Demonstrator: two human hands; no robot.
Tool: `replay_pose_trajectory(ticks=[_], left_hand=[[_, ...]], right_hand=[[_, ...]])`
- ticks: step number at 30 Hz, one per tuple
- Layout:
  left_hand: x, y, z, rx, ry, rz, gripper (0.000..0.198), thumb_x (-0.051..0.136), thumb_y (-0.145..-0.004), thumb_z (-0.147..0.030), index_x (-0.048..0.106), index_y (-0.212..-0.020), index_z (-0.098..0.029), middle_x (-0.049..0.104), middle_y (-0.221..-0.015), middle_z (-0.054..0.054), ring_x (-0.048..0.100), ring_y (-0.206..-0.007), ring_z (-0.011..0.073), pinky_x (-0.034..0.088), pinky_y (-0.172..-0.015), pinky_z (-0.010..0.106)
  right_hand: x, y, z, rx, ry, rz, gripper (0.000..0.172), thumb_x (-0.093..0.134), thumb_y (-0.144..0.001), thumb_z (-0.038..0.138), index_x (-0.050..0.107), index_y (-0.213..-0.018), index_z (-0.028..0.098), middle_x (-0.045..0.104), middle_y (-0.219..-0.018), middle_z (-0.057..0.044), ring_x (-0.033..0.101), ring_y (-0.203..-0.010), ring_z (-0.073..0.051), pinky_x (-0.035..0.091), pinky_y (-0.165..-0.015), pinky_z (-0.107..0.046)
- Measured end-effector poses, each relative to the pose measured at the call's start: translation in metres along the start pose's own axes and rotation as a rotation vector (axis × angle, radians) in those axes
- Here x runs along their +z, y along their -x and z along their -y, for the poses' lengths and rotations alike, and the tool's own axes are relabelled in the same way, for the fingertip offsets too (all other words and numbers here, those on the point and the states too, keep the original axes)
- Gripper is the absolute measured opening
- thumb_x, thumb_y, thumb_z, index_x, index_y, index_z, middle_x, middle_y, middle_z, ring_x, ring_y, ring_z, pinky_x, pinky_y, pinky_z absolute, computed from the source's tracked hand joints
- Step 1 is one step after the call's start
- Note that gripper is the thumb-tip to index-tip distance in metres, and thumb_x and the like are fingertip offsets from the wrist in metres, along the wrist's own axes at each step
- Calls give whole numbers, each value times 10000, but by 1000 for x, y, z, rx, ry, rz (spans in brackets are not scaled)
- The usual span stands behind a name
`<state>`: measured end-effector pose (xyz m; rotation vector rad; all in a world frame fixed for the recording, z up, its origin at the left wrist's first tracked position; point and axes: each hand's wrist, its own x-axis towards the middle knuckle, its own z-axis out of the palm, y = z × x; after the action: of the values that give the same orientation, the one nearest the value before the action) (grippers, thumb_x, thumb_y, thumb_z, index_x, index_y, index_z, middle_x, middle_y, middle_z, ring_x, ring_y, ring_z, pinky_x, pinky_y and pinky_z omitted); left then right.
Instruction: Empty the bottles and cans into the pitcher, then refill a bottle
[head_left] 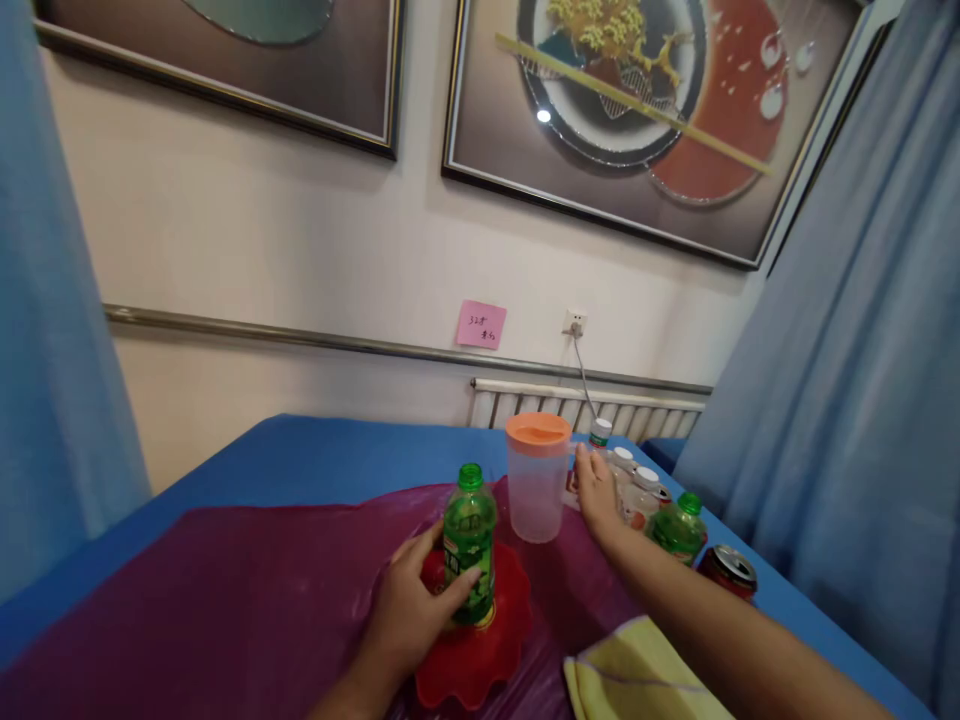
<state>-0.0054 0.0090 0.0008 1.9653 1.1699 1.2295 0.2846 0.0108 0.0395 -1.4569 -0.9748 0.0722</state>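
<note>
My left hand (pixel 411 605) is wrapped around a green plastic bottle (pixel 469 545) with a green cap. The bottle stands upright on a red scalloped plate (pixel 480 660). My right hand (pixel 596 493) reaches forward to the handle side of a clear plastic pitcher (pixel 535 490) with an orange lid. Its fingers touch or nearly touch the handle; whether they grip it is unclear.
Several bottles with white caps (pixel 634 485), a second green bottle (pixel 679 530) and a red can (pixel 727 570) stand at the right. A yellow cloth (pixel 637 675) lies near my right forearm. A purple sheet (pixel 262 590) covers the blue table (pixel 315 455). Blue curtains hang on both sides.
</note>
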Motion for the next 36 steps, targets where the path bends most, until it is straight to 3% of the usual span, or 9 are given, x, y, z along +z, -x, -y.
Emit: replay_pose_trajectory(ticks=[11,15,18,20,23,25,29,33,36], left_hand=[[-3,-6,-8,-38,8,38,617,742,-657,-494,670,-1195,-199,785,-1096,94,747,-1005,315,575,-945,465],[-4,-6,-6,-11,-63,19,643,749,-656,-520,665,-1202,-191,774,-1130,110,735,-1042,329,558,-981,484],[-4,-5,-5,52,-113,2,631,759,-655,-530,678,-1190,-205,770,-1135,113,729,-1049,335,559,-978,496],[-3,-3,-3,111,-136,-10,616,765,-659,-539,688,-1182,-221,769,-1126,106,728,-1040,332,574,-954,490],[2,1,5,237,-121,6,606,766,-680,-549,687,-1203,-254,762,-1121,84,722,-1037,310,592,-931,451],[6,3,13,313,-99,22,614,774,-679,-567,687,-1216,-283,754,-1145,73,710,-1065,305,587,-951,431],[13,6,24,368,-29,70,615,777,-679,-599,689,-1222,-325,740,-1196,58,692,-1119,303,579,-977,399],[11,6,18,373,57,128,621,804,-670,-572,676,-1238,-358,751,-1180,36,725,-1051,279,603,-933,354],[5,4,10,367,57,180,640,807,-668,-559,665,-1259,-360,739,-1230,41,717,-1089,289,596,-952,366]], right_hand=[[-14,28,-22,66,-115,57,461,392,-920,650,544,-780,238,635,-748,-36,594,-731,-225,483,-729,-364],[-32,33,-11,2,-80,11,386,535,-887,553,604,-1035,203,693,-1036,-93,629,-982,-249,498,-889,-395],[-47,55,4,-100,-47,-63,446,600,-872,422,546,-1252,196,617,-1282,-134,588,-1159,-263,466,-1003,-442],[-52,80,14,-129,-79,14,480,604,-876,354,526,-1328,214,575,-1368,-135,561,-1233,-271,448,-1050,-466],[-47,120,30,-86,-127,265,581,675,-830,313,530,-1389,255,544,-1449,-111,485,-1352,-302,381,-1133,-517],[-38,139,40,-52,-138,432,699,745,-771,290,511,-1429,267,538,-1464,-101,468,-1372,-314,350,-1157,-530],[-21,146,59,-37,-194,515,885,810,-672,226,458,-1482,286,568,-1429,-81,519,-1320,-310,401,-1125,-491],[-18,137,70,-8,-237,497,730,855,-600,241,616,-1289,268,695,-1190,-57,646,-1090,-299,521,-957,-441],[-36,130,71,35,-275,371,653,859,-614,291,609,-1215,241,718,-1103,-52,673,-994,-275,549,-883,-397]])
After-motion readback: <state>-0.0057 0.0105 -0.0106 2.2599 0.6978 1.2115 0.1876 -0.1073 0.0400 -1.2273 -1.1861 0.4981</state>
